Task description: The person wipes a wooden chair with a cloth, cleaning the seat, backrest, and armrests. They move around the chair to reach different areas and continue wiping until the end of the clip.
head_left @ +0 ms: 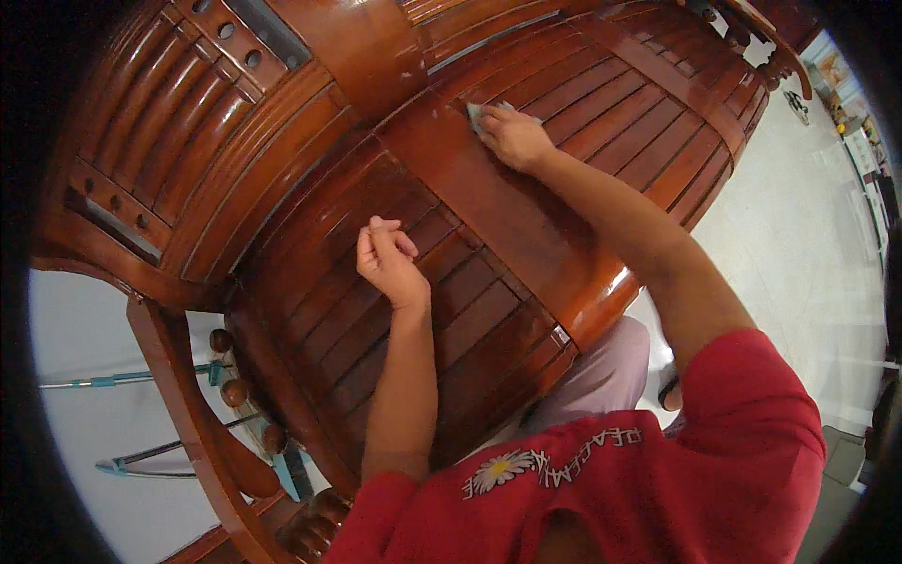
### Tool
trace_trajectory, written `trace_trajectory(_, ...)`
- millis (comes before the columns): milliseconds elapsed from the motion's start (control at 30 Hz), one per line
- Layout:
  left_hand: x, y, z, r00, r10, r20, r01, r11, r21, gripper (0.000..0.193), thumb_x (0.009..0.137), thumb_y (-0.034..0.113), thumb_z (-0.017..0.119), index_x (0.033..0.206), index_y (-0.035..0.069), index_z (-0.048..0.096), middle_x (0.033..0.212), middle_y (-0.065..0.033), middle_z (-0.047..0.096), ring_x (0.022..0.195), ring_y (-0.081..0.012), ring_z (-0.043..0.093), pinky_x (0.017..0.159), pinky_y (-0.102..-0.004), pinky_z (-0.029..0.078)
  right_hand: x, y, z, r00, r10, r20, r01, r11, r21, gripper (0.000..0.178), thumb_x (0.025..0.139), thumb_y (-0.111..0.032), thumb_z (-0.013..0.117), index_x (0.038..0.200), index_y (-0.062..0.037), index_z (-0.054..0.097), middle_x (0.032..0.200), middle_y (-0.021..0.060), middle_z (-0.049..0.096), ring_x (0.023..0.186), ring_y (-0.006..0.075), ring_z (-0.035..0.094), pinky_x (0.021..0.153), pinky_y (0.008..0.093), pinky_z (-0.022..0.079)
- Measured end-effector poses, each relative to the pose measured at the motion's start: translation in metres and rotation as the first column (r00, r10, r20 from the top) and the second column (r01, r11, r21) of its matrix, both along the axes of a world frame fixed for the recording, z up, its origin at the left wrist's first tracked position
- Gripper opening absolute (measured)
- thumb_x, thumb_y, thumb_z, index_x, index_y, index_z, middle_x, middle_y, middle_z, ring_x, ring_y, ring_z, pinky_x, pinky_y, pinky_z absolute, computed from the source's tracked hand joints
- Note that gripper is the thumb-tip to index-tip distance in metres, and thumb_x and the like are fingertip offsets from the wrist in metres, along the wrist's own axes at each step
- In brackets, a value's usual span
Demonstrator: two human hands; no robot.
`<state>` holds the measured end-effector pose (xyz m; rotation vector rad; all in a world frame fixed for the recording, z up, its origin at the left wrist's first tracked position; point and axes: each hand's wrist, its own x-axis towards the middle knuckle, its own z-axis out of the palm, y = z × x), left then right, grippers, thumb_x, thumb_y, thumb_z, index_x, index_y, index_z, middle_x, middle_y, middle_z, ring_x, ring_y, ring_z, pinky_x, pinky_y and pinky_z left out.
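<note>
My right hand (pixel 515 139) is closed on a pale green cloth (pixel 475 117) and presses it onto the glossy brown wooden bench (pixel 489 202), near where the seat meets the backrest. Only the cloth's edges stick out past the fingers. Nearer to me and further left, my left hand (pixel 387 261) hovers above the slatted part of the seat. Its fingers are curled in and the thumb lies against them, with nothing visible in the hand.
The bench's carved backrest (pixel 178 122) rises at the far left, and a curved armrest (pixel 193 414) stands at the left end. Behind the armrest are teal-handled poles (pixel 122 380). Pale floor tiles (pixel 799 244) stretch along the right, with a grey box (pixel 839 461) at the lower right.
</note>
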<state>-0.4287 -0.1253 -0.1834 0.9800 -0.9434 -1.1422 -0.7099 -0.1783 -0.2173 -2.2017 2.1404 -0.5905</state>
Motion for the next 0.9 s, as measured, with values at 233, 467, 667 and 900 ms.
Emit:
trace_trajectory(233, -0.007, 0.004, -0.009, 0.99, -0.044, -0.134, 0.055, 0.995, 0.079, 0.032, 0.104, 0.027, 0.057, 0.079, 0.007, 0.061, 0.055, 0.0008, 0.05, 0.05, -0.0085, 0.043, 0.048, -0.0263, 0.03, -0.038, 0.24, 0.067, 0.979, 0.192, -0.062, -0.188, 0.98, 0.058, 0.026, 0.092, -0.019, 0.063, 0.115, -0.007, 0.067, 0.14, 0.0142, 0.057, 0.127, 0.0399, 0.053, 0.095, 0.051, 0.05)
trace_trajectory(467, -0.004, -0.016, 0.002, 0.993, 0.046, -0.113, -0.039, 0.997, 0.063, 0.033, 0.103, 0.025, 0.057, 0.075, 0.008, 0.06, 0.055, 0.0015, 0.048, 0.049, -0.007, 0.042, 0.047, -0.0244, 0.029, 0.068, 0.279, 0.082, 0.943, 0.251, 0.22, -0.295, 0.934, 0.2, 0.049, 0.087, -0.019, 0.071, 0.132, -0.0051, 0.06, 0.149, 0.0169, 0.05, 0.134, 0.0353, 0.05, 0.108, 0.0469, 0.044)
trace_trajectory(667, 0.011, -0.026, -0.006, 0.983, 0.113, -0.145, -0.099, 0.99, 0.099, 0.032, 0.104, 0.026, 0.057, 0.077, 0.007, 0.061, 0.055, 0.001, 0.048, 0.049, -0.0077, 0.042, 0.047, -0.0244, 0.029, 0.135, 0.118, 0.014, 0.942, 0.337, 0.01, -0.337, 0.941, 0.022, 0.057, 0.098, -0.03, 0.058, 0.15, -0.0071, 0.046, 0.157, 0.0158, 0.042, 0.148, 0.0353, 0.036, 0.119, 0.0507, 0.031)
trace_trajectory(900, -0.01, -0.014, -0.007, 0.996, -0.094, -0.004, 0.094, 0.995, -0.026, 0.031, 0.105, 0.021, 0.056, 0.08, 0.005, 0.062, 0.059, 0.0011, 0.049, 0.052, -0.006, 0.042, 0.049, -0.0232, 0.033, 0.155, -0.081, -0.002, 0.988, 0.102, -0.12, -0.117, 0.986, -0.12, 0.056, 0.101, -0.028, 0.048, 0.154, -0.0123, 0.042, 0.158, 0.013, 0.041, 0.146, 0.0363, 0.037, 0.117, 0.0539, 0.029)
